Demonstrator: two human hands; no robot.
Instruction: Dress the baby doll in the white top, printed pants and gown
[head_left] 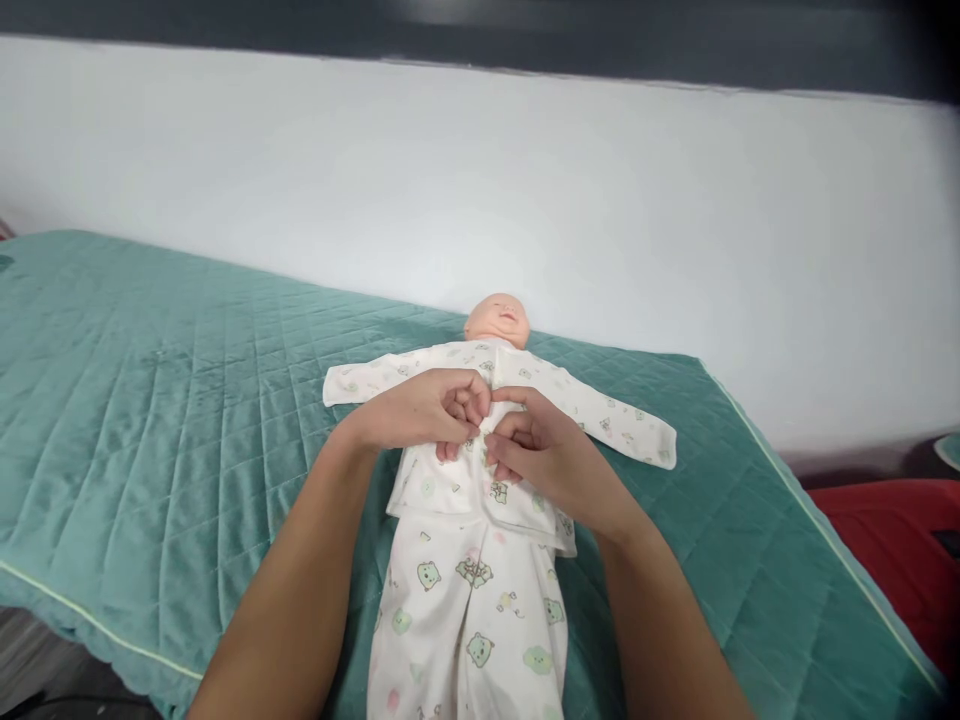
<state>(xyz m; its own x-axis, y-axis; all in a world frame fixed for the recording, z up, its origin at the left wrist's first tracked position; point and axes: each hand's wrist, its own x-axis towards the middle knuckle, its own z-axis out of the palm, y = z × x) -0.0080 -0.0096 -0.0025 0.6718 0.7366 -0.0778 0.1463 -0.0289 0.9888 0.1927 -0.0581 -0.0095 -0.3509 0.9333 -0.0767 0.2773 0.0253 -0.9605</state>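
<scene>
A baby doll [497,318] lies on its back, head toward the wall, with its sleeves spread to both sides. It wears a white long-sleeved shirt [431,490] and matching pants [412,620], both printed with small green bears. At the middle of the chest, my left hand [448,412] pinches the shirt's front edge. My right hand [536,438] pinches the same front seam just beside it, the fingertips of both nearly touching. My fingers hide whatever small fastener may be between them.
A green quilted cover [187,420] spreads under the doll, with pale piping along its edge. Behind it rises a white wall [375,190] with a dark band on top. Something red [892,540] stands beyond the right edge; dark floor [52,660] shows at lower left.
</scene>
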